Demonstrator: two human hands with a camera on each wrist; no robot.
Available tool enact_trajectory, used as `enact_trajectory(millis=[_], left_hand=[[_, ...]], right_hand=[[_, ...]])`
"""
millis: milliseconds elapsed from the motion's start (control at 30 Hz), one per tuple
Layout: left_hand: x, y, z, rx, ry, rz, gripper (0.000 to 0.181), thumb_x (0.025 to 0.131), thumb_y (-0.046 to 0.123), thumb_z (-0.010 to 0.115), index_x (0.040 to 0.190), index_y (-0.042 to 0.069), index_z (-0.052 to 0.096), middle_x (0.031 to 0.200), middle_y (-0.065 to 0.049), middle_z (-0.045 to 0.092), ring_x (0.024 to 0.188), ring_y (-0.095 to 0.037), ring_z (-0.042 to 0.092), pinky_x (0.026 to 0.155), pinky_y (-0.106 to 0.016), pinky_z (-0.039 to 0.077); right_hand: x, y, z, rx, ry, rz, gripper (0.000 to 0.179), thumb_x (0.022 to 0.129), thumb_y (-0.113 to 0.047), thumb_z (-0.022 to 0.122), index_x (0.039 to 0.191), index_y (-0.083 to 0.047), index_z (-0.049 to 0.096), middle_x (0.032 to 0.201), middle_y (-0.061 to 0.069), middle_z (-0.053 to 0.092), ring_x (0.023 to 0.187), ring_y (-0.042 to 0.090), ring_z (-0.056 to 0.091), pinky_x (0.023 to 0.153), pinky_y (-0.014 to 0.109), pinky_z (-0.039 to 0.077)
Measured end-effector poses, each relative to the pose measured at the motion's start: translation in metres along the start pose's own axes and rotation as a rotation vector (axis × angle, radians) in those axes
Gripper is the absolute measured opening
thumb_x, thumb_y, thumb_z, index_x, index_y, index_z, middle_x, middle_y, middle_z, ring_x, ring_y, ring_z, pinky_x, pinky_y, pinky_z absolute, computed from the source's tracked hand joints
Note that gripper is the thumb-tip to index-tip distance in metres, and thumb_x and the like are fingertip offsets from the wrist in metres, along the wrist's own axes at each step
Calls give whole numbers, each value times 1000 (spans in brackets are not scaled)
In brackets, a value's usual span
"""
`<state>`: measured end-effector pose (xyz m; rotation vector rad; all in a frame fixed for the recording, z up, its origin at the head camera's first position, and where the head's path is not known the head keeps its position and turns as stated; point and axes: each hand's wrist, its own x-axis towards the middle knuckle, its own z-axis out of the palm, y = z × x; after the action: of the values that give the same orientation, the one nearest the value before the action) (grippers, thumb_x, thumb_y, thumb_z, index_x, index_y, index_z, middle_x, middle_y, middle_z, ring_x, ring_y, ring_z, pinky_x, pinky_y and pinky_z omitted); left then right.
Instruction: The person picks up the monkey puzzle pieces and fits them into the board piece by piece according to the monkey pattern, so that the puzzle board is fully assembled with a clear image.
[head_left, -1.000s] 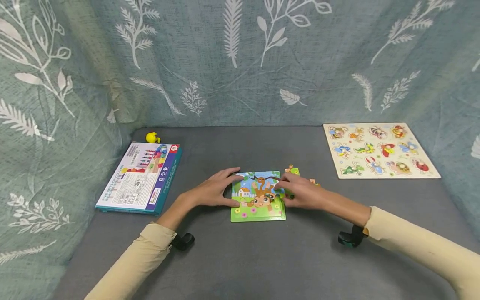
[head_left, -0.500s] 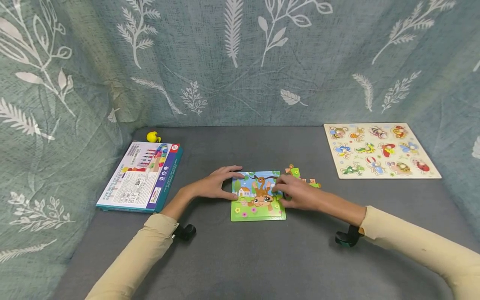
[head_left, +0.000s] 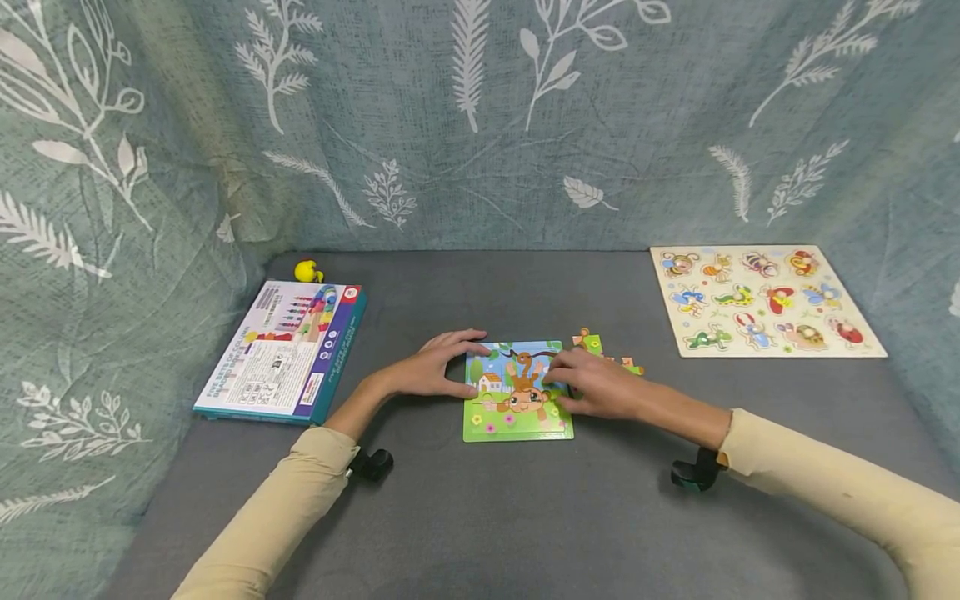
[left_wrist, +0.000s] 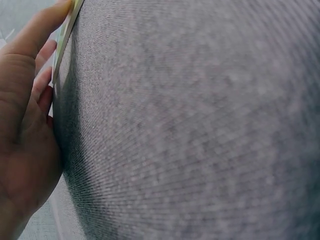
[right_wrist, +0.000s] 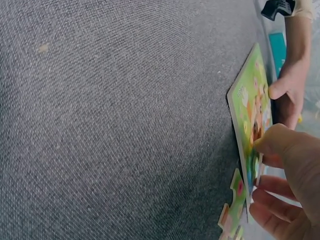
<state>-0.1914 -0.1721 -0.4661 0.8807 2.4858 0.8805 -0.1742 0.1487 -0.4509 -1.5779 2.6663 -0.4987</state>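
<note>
A square jigsaw puzzle board [head_left: 517,427] with a monkey hanging from a branch, a small house and flowers lies mid-table. My left hand [head_left: 429,367] steadies its left side, thumb on the left edge and fingers spread towards the upper left corner. In the left wrist view the thumb [left_wrist: 37,32] touches the board's edge. Over the board's right side, my right hand [head_left: 596,385] has bent fingers, thumb and index finger pinching a puzzle piece at the picture's surface. The fingers mostly hide that piece. Loose puzzle pieces [head_left: 592,342] lie beyond the right hand, partly covered by it.
A boxed bead toy set [head_left: 277,354] lies at the left, with a small yellow toy [head_left: 307,271] behind it. A wooden insect peg puzzle [head_left: 768,302] lies at the back right. A leaf-patterned curtain [head_left: 480,125] hangs along the table's back and sides.
My right hand has shifted slightly left over the board's right side, uncovering more of the loose pieces. My left thumb has moved slightly up along the left edge.
</note>
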Motion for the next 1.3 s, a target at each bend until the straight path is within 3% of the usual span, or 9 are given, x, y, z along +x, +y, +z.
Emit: enact_trajectory(millis=[200,600,800,1033,1300], left_hand=[[0,0,1,16,6,9,64,84,34,74,141,19,50,159,-7,28,147,-32,23,115,-63,19],[-2,3,1,10,6,15,63,85,32,74,141,16,49,159,-9,28,147,-33,22,116,-63,17],[-2,3,0,8,5,18,63,85,33,74,141,17,49,159,-8,27,147,-33,22,116,-63,16],[-1,2,1,17,5,17,64,85,33,74,141,18,49,160,-7,27,148,-32,21,117,-62,15],[0,-2,2,15,0,3,64,85,35,75,141,18,49,160,-6,26,149,-31,20,117,-61,14]], right_hand=[[-1,-1,-5,-17,1,-15,24,89,-17,68,112,-10,72,108,3,68,87,16,57,68,26,49],[-1,-2,-5,-40,-9,-79,24,90,-11,68,112,-4,72,110,7,70,98,22,64,84,35,53],[-2,-2,-5,-58,-3,-72,24,90,-10,67,113,-5,72,111,7,69,99,22,63,83,35,54],[-4,0,3,-181,10,-131,25,88,-11,70,113,-8,71,112,11,63,98,25,61,76,34,55],[-5,4,3,-131,9,-117,28,90,-13,69,117,-8,71,114,10,64,99,24,61,79,35,54]])
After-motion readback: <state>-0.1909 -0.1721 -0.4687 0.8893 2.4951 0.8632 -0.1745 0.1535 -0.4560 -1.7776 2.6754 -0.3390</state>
